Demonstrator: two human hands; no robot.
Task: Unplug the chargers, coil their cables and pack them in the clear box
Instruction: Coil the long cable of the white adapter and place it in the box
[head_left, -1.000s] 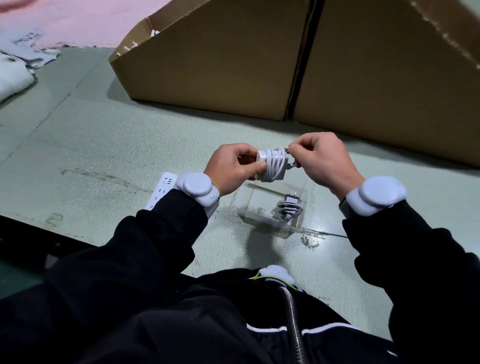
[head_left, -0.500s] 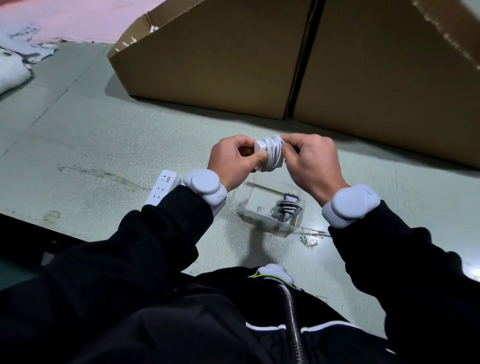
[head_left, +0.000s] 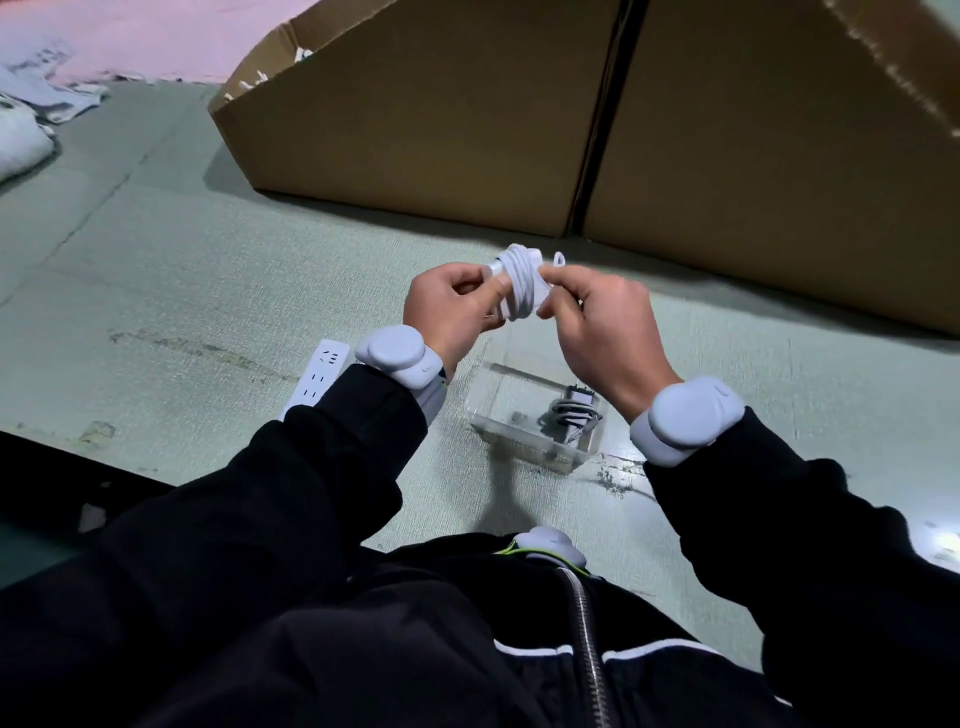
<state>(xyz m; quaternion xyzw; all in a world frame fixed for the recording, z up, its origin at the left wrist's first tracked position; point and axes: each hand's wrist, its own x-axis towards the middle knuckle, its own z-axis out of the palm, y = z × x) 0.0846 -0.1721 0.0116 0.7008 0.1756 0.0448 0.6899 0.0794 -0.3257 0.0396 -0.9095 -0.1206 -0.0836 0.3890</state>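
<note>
While the power strip (head_left: 318, 375) lies on the floor at the left, the left hand (head_left: 451, 312) pinches the white charger (head_left: 519, 283) with its coiled cable, the right hand (head_left: 602, 332) grips its other side, above the clear box (head_left: 524, 447) holding another coiled charger (head_left: 574, 413).

There are two hands, a left one (head_left: 457, 306) and a right one (head_left: 602, 322). There are two chargers: one white charger (head_left: 517, 283) with its cable wound round it, and one grey charger (head_left: 571, 415). There is one clear box (head_left: 498, 410), one power strip (head_left: 317, 376), and two big cardboard boxes (head_left: 441, 119).
</note>
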